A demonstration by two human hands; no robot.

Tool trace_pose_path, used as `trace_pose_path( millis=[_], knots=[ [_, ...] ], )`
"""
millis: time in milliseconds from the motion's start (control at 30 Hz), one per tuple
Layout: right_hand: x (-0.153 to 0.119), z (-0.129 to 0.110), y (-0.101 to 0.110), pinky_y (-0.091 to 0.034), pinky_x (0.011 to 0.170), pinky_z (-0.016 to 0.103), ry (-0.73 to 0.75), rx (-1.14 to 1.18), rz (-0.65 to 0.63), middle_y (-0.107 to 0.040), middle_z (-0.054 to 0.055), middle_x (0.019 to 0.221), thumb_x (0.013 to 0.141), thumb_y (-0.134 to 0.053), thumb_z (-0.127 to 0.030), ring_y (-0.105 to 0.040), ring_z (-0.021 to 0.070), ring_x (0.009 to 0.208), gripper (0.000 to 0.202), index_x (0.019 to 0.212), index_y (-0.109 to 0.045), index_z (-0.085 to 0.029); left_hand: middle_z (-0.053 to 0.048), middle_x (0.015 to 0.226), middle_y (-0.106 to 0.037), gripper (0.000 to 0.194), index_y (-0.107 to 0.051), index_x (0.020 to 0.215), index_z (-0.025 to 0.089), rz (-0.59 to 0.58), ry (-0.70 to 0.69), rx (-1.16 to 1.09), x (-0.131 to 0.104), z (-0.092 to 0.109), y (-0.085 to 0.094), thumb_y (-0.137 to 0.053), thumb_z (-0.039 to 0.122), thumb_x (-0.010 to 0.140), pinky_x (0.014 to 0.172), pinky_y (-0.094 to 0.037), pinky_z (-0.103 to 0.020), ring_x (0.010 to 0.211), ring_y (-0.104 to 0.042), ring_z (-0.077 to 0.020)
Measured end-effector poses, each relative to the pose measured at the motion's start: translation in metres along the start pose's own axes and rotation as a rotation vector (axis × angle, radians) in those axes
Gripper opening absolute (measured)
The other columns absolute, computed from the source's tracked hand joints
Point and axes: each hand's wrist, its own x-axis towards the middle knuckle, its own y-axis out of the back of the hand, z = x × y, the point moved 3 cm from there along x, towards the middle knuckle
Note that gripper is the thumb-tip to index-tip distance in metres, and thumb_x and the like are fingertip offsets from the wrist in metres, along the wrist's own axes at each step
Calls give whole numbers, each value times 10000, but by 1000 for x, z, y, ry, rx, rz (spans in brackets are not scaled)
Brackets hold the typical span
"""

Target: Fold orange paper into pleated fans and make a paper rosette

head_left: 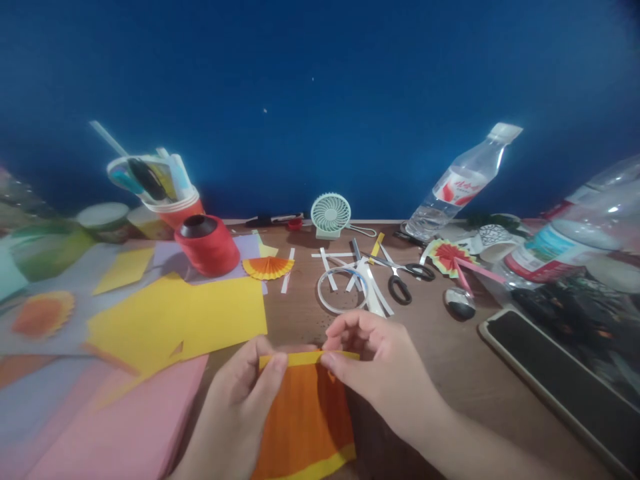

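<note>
An orange sheet of paper [305, 420] with yellow borders hangs between my two hands at the front of the table. My left hand [240, 393] pinches its yellow top edge at the left, thumb in front. On the right, my right hand [383, 360] grips the same edge between thumb and fingers, the other fingers curled. Along the top, the yellow strip looks folded over. Beyond my hands lie a clear ring-shaped coil [320, 293], white paper strips [385, 293] and black-handled scissors [400, 288].
Yellow paper [225, 313] and a pink stack [125, 420] cover the left side, with a red thread spool [207, 247] behind. A small fan [331, 215] and a pleated paper fan [269, 268] stand farther back. At right are a phone [560, 380] and a tilted bottle [457, 190].
</note>
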Motion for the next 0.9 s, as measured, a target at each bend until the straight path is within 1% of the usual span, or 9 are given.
trace_pose_path(
  millis=[67,200,333,500,633,767,900],
  knots=[
    [1,1,0,-467,572,223,-5,28,14,-612,-18,652,615,-618,-127,-556,98,573,139,728,-553,-176,54,503,-414,242,-412,543,210,51,-35,67,0,2,2,-520,361,700,469,-344,-181,512,-401,-117],
    [1,5,1,-445,554,217,-9,75,56,-591,-23,646,630,-618,-145,-533,94,567,126,732,-551,-175,51,527,-398,236,-407,553,214,82,-58,62,-1,3,2,-489,360,719,494,-349,-178,530,-389,-120],
    [1,9,0,-427,535,208,-17,114,91,-570,-25,646,626,-628,-154,-516,95,580,132,731,-552,-177,46,539,-423,239,-416,563,214,61,-65,61,-1,0,1,-484,364,737,523,-363,-176,551,-408,-124],
    [-1,10,0,-418,516,202,-24,106,84,-551,-31,635,630,-612,-135,-502,93,569,124,720,-542,-185,37,586,-493,203,-447,594,218,42,-53,24,-1,-3,2,-497,352,738,568,-393,-177,608,-474,-136],
    [-1,6,-1,-418,497,199,3,88,85,-540,-31,633,625,-601,-120,-503,94,557,122,698,-531,-187,42,558,-478,230,-438,588,220,6,-47,-22,-4,-4,2,-485,379,748,544,-397,-175,573,-467,-129],
    [-2,5,-1,-436,523,198,23,92,101,-546,-29,635,611,-601,-101,-525,101,582,135,690,-533,-187,35,558,-486,231,-456,589,218,7,-79,-13,-5,-3,3,-482,381,749,554,-403,-180,590,-470,-134],
    [-3,5,-1,-429,508,188,47,84,111,-549,-32,616,608,-597,-87,-519,93,559,137,685,-538,-184,32,562,-493,214,-467,592,216,17,-78,-30,-5,-1,2,-491,366,742,564,-413,-188,585,-478,-135]
  ],
)
